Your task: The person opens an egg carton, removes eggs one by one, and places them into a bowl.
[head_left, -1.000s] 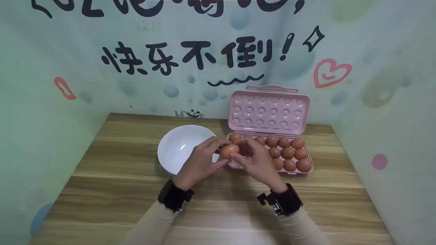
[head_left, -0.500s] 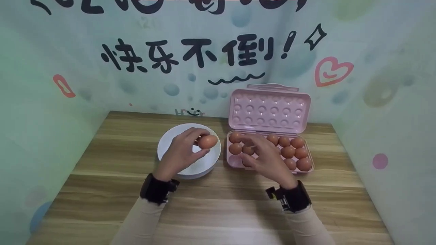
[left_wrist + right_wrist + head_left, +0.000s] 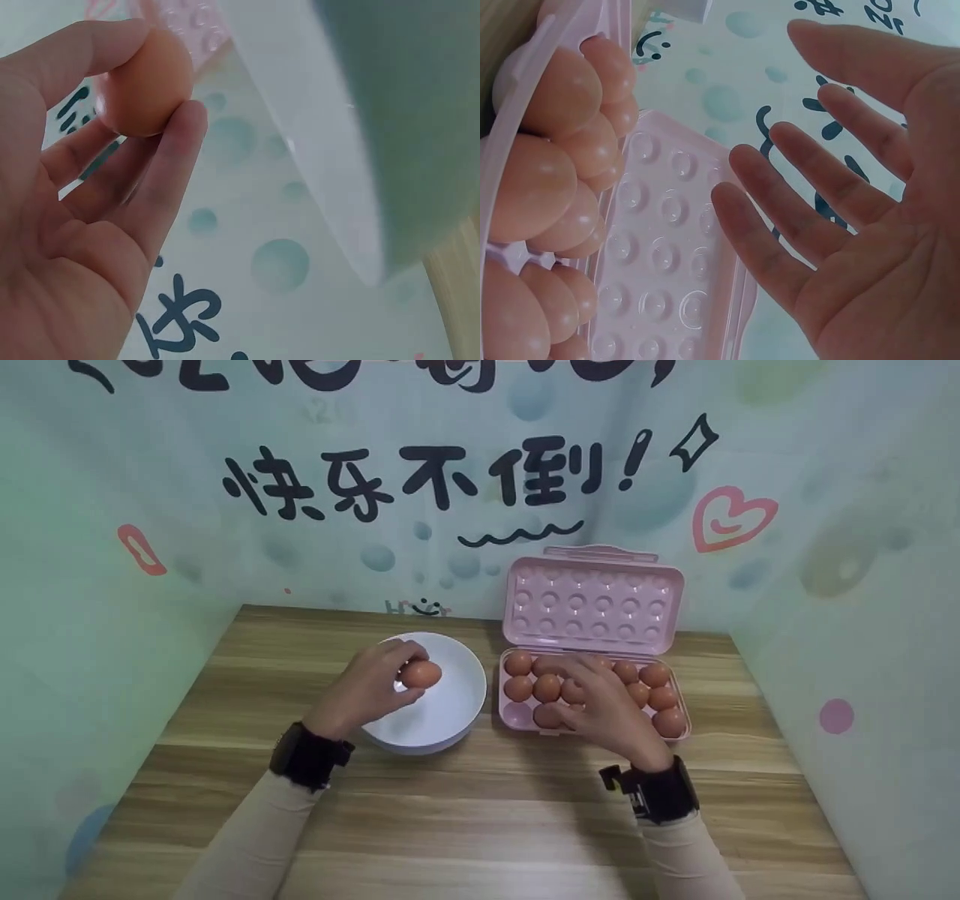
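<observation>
Over the white bowl (image 3: 457,712), my left hand (image 3: 367,684) pinches a brown egg (image 3: 421,674) between thumb and fingers. The left wrist view shows the egg (image 3: 146,84) whole, its shell smooth, with the bowl's rim (image 3: 300,150) off to the right. My right hand (image 3: 606,706) hovers above the pink egg carton (image 3: 517,714) with nothing in it. Its fingers (image 3: 840,176) are spread and relaxed in the right wrist view, apart from the eggs (image 3: 536,184). Brown eggs fill most of the carton; the front left cup holds none.
The carton's pink lid (image 3: 592,604) stands raised against the printed backdrop (image 3: 337,562). Bowl and carton sit side by side at the back of the wood-grain table (image 3: 465,825). Printed side walls (image 3: 847,660) flank it.
Both hands were together on the egg in front of the carton. My left hand has carried it left over the bowl; my right hand has let go and moved right, over the carton.
</observation>
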`<state>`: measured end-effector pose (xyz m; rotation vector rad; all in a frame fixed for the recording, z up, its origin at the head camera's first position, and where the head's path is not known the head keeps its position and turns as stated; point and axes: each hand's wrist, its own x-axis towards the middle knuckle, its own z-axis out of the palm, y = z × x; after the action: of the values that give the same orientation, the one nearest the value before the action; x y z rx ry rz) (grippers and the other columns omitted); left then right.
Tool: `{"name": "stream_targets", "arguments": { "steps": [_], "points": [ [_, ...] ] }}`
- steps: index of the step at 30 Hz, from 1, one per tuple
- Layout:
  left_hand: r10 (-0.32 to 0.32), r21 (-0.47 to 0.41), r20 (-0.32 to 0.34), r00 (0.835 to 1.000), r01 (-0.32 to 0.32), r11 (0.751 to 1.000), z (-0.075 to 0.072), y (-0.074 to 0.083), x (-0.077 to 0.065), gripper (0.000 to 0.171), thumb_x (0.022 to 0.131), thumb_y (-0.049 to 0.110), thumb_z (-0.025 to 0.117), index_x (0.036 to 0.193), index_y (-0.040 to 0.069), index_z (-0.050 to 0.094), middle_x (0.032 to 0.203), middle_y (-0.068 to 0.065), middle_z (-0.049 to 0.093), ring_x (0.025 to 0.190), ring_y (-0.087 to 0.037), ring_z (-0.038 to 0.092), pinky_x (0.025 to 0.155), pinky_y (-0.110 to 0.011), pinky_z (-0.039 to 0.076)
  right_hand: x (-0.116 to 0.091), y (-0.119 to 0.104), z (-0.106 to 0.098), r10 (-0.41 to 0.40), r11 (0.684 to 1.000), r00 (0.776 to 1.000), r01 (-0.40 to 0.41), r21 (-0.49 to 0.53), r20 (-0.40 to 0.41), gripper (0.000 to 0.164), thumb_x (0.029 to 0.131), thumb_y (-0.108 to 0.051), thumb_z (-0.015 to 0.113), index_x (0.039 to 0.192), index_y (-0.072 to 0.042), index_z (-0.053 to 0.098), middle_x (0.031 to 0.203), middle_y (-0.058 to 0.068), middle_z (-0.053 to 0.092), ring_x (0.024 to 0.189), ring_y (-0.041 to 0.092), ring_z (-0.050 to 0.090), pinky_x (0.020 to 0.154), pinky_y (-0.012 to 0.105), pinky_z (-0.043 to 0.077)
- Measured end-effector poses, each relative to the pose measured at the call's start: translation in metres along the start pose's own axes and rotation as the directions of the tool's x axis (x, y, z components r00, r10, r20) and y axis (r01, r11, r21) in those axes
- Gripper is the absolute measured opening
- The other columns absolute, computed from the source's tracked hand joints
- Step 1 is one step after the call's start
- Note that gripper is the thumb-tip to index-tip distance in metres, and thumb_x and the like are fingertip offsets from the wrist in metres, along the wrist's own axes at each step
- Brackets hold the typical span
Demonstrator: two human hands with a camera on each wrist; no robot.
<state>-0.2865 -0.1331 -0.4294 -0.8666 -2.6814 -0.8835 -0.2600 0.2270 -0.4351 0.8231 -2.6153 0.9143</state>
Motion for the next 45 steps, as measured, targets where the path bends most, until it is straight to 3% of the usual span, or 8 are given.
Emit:
{"name": "stream_targets", "arguments": {
  "steps": [8,19,25,30,34,41,43,45],
  "points": [
    [-0.077,0.104,0.182,0.98,0.058,0.993,-0.001,-0.021,0.0,0.036,0.085,0.007,0.087,0.116,0.002,0.068,0.11,-0.013,0.068,0.097,-0.028,0.061,0.085,-0.042,0.057,-0.001,0.0,0.0,0.01,0.999,1.0,-0.011,0.037,0.02,0.056,0.086,-0.004,0.083,0.137,-0.024,0.069,0.137,-0.003,0.064,0.127,0.019,0.053,0.112,0.047,0.043],
    [-0.191,0.188,0.36,0.913,0.129,0.974,0.006,-0.036,0.007,0.027,0.086,0.006,0.084,0.11,0.003,0.07,0.098,-0.009,0.065,0.092,-0.026,0.056,0.08,-0.035,0.05,-0.002,0.004,0.0,0.006,1.0,1.0,-0.007,0.028,0.02,0.057,0.086,-0.006,0.085,0.138,-0.024,0.069,0.137,0.002,0.066,0.128,0.02,0.053,0.112,0.046,0.042],
    [-0.175,0.21,0.375,0.911,0.1,0.973,0.01,-0.043,0.006,0.02,0.086,0.004,0.079,0.103,0.002,0.069,0.093,-0.008,0.063,0.087,-0.025,0.053,0.076,-0.035,0.045,-0.001,0.006,0.0,-0.028,1.0,0.999,0.028,0.015,0.034,0.053,0.086,-0.004,0.085,0.133,-0.021,0.069,0.131,0.002,0.067,0.123,0.021,0.054,0.109,0.044,0.044],
    [-0.197,0.216,0.384,0.902,0.12,0.969,0.012,-0.043,0.004,0.019,0.087,0.003,0.077,0.104,0.002,0.068,0.095,-0.008,0.064,0.09,-0.025,0.053,0.078,-0.036,0.046,-0.002,0.006,-0.001,-0.023,1.0,0.999,0.022,0.002,0.036,0.053,0.085,-0.004,0.086,0.133,-0.02,0.07,0.133,-0.001,0.066,0.126,0.02,0.054,0.11,0.044,0.044],
    [-0.218,0.212,0.388,0.896,0.143,0.967,0.012,-0.044,0.002,0.024,0.085,0.003,0.079,0.106,0.002,0.068,0.095,-0.009,0.064,0.091,-0.026,0.053,0.079,-0.037,0.046,-0.001,0.006,-0.001,-0.009,1.0,0.999,0.01,-0.021,0.047,0.053,0.086,-0.004,0.084,0.135,-0.02,0.069,0.136,-0.001,0.065,0.131,0.021,0.052,0.114,0.044,0.043],
    [-0.276,0.203,0.408,0.87,0.208,0.957,0.011,-0.04,0.001,0.041,0.081,0.003,0.083,0.119,0.004,0.068,0.105,-0.01,0.064,0.098,-0.027,0.053,0.085,-0.041,0.048,-0.003,0.008,-0.001,-0.007,0.999,0.999,0.009,-0.04,0.05,0.053,0.086,-0.007,0.086,0.135,-0.02,0.07,0.133,-0.002,0.068,0.128,0.021,0.054,0.111,0.043,0.042],
    [-0.28,0.192,0.4,0.873,0.219,0.957,0.009,-0.037,0.0,0.041,0.083,0.004,0.081,0.122,0.003,0.068,0.109,-0.012,0.064,0.099,-0.028,0.054,0.088,-0.042,0.049,-0.004,0.01,-0.002,-0.025,0.998,0.999,0.028,-0.06,0.041,0.05,0.087,-0.007,0.086,0.133,-0.018,0.071,0.13,-0.001,0.07,0.125,0.022,0.056,0.109,0.044,0.043],
    [-0.255,0.167,0.373,0.892,0.206,0.964,0.006,-0.033,-0.002,0.039,0.087,0.007,0.08,0.123,0.002,0.068,0.112,-0.015,0.065,0.1,-0.029,0.054,0.089,-0.044,0.05,-0.004,0.012,-0.002,-0.051,0.996,0.998,0.053,-0.078,0.029,0.047,0.085,-0.003,0.085,0.129,-0.015,0.073,0.127,0.001,0.072,0.122,0.024,0.059,0.108,0.045,0.044]
  ]
}}
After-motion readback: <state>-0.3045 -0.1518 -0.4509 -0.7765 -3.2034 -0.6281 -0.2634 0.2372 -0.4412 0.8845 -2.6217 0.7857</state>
